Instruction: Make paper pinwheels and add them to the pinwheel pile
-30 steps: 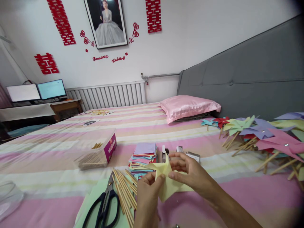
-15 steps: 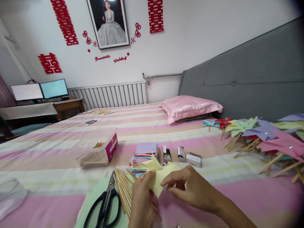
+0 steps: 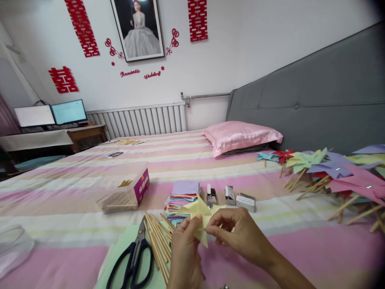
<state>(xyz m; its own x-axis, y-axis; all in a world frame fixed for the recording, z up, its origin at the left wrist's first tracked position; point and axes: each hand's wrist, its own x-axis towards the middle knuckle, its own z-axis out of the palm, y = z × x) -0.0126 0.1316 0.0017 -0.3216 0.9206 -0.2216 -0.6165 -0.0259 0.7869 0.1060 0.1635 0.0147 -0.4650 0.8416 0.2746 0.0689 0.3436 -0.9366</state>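
Observation:
Both of my hands hold a pale yellow folded paper pinwheel (image 3: pixel 197 210) above the pink striped bed. My left hand (image 3: pixel 184 251) grips its lower left side from below, fingers closed on the paper. My right hand (image 3: pixel 237 237) pinches the middle of the paper with thumb and fingertips. Just behind the paper lies a stack of coloured paper squares (image 3: pixel 182 195). A bundle of wooden sticks (image 3: pixel 157 241) and black-handled scissors (image 3: pixel 132 263) lie on a green sheet (image 3: pixel 116 251) left of my left hand.
Three small metal boxes (image 3: pixel 230 196) sit behind my hands. A clear box of sticks with a pink label (image 3: pixel 126 194) stands to the left. Finished pinwheels (image 3: pixel 333 170) pile up at the right by the grey headboard (image 3: pixel 315 100). A pink pillow (image 3: pixel 240 136) lies further back.
The yellow paper was lowered a little and folded tighter. My right hand shifted from the paper's top edge to a pinch at its middle; my left hand stayed below it.

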